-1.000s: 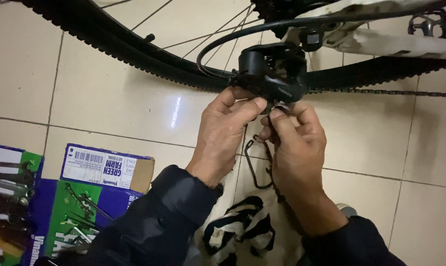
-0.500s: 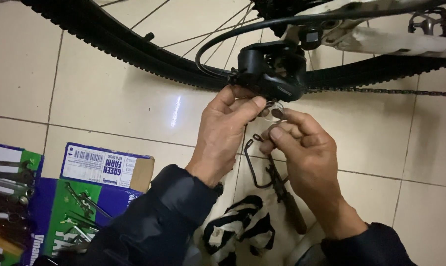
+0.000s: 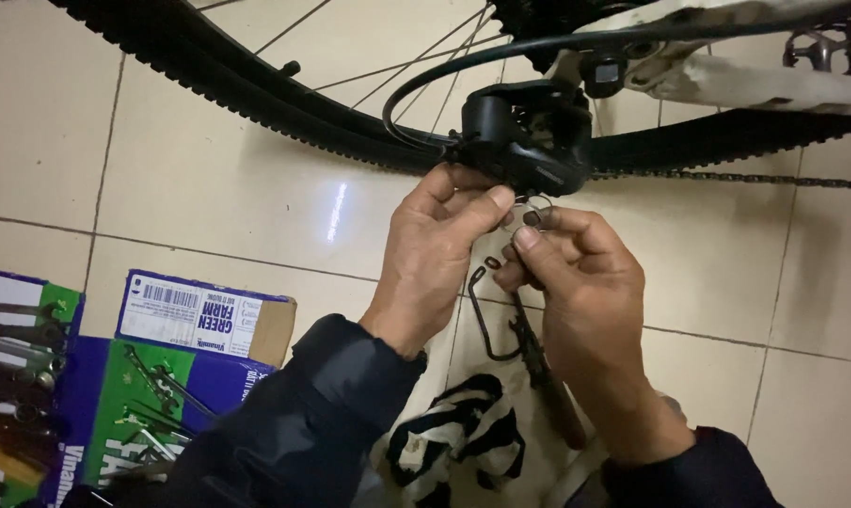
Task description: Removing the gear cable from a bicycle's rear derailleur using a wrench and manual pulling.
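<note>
Item: rear derailleur (image 3: pixel 529 132), black, hanging at the back wheel of a bicycle, upper centre of view, just above both hands.

L hand (image 3: pixel 439 249): fingers curled, thumb tip pressed up against the underside of the derailleur; whether it pinches anything there cannot be told.

R hand (image 3: pixel 580 282): thumb and forefinger pressed together on a thin wire cable end (image 3: pixel 529 202) that loops just below the derailleur. Lower fingers of the same hand are wrapped round a dark tool (image 3: pixel 543 367), slim, w/ a long handle running down toward the wrist; a bent wire hook sticks out beside it.

Surroundings:
- Tyre (image 3: pixel 256 94) – knobbly black tread, crossing top of view; spokes behind it.
- Chain (image 3: pixel 755 179) running off to the right from the derailleur.
- Black cable housing (image 3: pixel 406 89) curving into the derailleur from above.
- Frame stay (image 3: pixel 755 85), whitish, scuffed, top right.
- Cloth (image 3: pixel 463 442), pale w/ black pattern, on the floor under the wrists.
- Cardboard box (image 3: pixel 204 315), flap open, lower left – spanners (image 3: pixel 16 329) laid on flattened card beside it.
- Tiled floor (image 3: pixel 190 188), beige, glossy.

Both sleeves dark.
</note>
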